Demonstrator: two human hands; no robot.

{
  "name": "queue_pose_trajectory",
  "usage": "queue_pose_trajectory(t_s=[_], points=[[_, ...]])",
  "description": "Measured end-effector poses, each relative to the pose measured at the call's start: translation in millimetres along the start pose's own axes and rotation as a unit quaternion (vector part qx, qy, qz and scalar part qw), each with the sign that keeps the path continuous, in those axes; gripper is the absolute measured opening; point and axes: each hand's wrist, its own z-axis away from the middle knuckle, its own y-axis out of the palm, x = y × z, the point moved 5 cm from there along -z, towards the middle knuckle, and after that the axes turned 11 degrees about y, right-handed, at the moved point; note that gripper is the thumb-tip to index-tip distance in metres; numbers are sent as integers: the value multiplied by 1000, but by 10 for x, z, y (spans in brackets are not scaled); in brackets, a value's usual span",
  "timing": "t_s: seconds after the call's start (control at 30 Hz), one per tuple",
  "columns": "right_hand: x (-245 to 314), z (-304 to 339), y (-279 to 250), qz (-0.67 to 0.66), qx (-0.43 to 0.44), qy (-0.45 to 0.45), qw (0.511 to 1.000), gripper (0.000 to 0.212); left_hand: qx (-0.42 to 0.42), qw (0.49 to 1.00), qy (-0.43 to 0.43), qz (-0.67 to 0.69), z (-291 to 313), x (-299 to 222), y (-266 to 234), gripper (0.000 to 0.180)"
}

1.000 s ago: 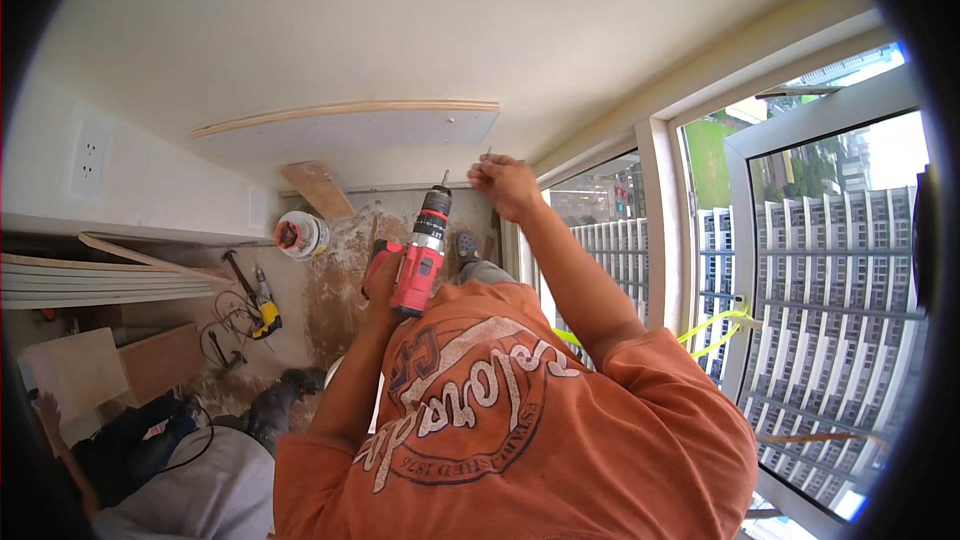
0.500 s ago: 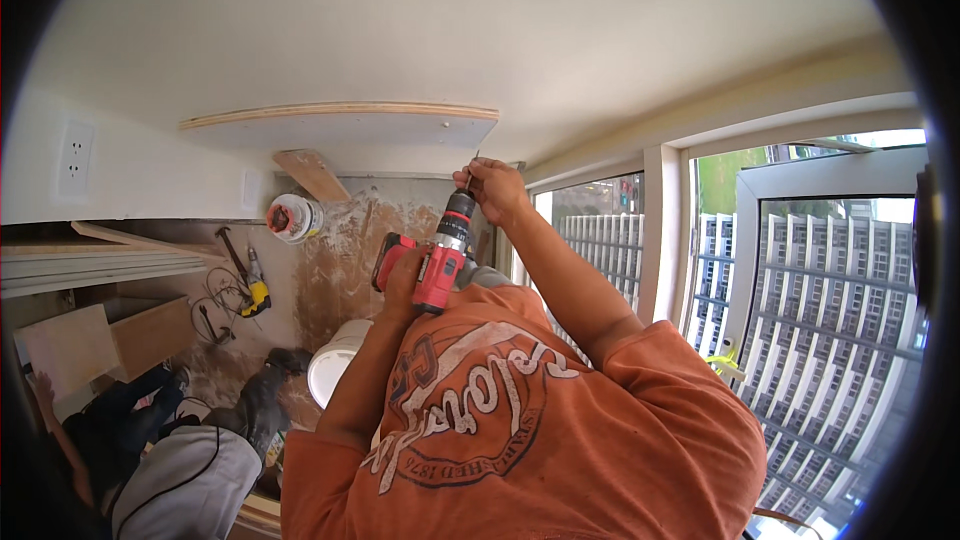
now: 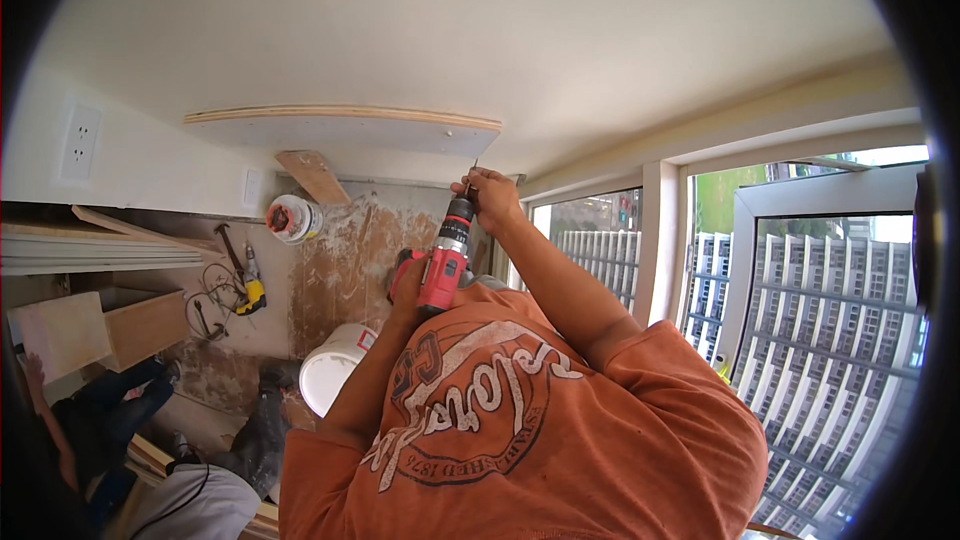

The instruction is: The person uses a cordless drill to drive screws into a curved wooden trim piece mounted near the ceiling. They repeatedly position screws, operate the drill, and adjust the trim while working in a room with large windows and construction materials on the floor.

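A red and black cordless drill (image 3: 445,262) is tilted in front of my chest, its chuck pointing up and away toward the wall. My left hand (image 3: 409,292) is closed round its handle, partly hidden by the drill body. At the front of the chuck, the fingers of my right hand (image 3: 490,202) pinch a thin drill bit (image 3: 475,165), whose tip sticks out past them. Just beyond the tip, a pale board with a plywood edge (image 3: 350,130) stands out from the white wall.
A white bucket (image 3: 333,380) stands left of my body. Farther off are a stained tub (image 3: 292,218), a leaning wood offcut (image 3: 312,175), a hammer (image 3: 232,250) and a yellow corded power tool (image 3: 252,295). Another person (image 3: 110,410) is low at the left. Windows (image 3: 820,320) line the right.
The drill and my left hand have shifted slightly to the right. My right hand stays at the bit. At lower left, the grey-clad figure has moved down, and more of the bucket shows.
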Motion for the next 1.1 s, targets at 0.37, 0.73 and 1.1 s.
queue_pose_trajectory(t_s=[0.37,0.73,1.1], points=[[144,191,346,41,21,-34,998,22,-88,983,115,-113,25,650,-235,32],[257,-93,155,79,-44,-68,994,22,28,918,194,-346,-310,241,79,38],[340,-249,87,86,-32,-62,994,17,32,923,183,-336,-410,288,203,36]])
